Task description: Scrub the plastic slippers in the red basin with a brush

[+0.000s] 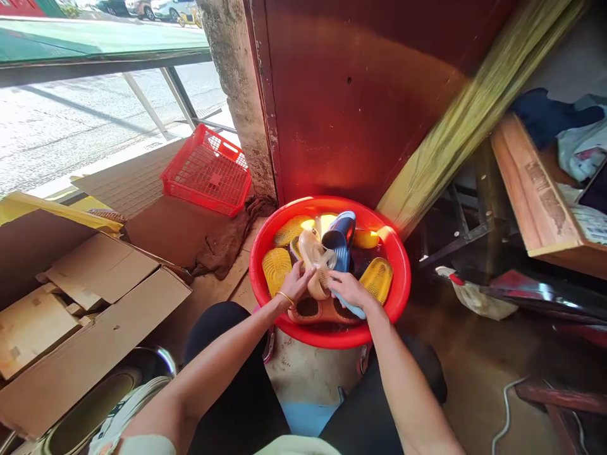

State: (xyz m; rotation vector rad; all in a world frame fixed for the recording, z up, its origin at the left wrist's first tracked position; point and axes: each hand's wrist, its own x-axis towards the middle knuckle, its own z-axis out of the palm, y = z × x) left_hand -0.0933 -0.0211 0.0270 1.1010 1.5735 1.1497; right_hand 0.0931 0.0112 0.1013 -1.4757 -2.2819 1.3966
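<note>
Forearms [237, 354] over basin [332, 339] on floor [469, 366] by door [374, 126]; left grip [298, 284] holding beige shoe [310, 248], right grip [349, 291] blue object [353, 308].

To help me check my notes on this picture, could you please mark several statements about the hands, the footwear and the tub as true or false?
1. The left hand touches the beige shoe. True.
2. The dark blue slipper is in the red tub. True.
3. The right hand is empty. False: the right hand holds a light-blue object.
4. Yellow slippers lie in the red tub. True.
5. The red crate is inside the tub. False: the red crate is outside it.
</note>
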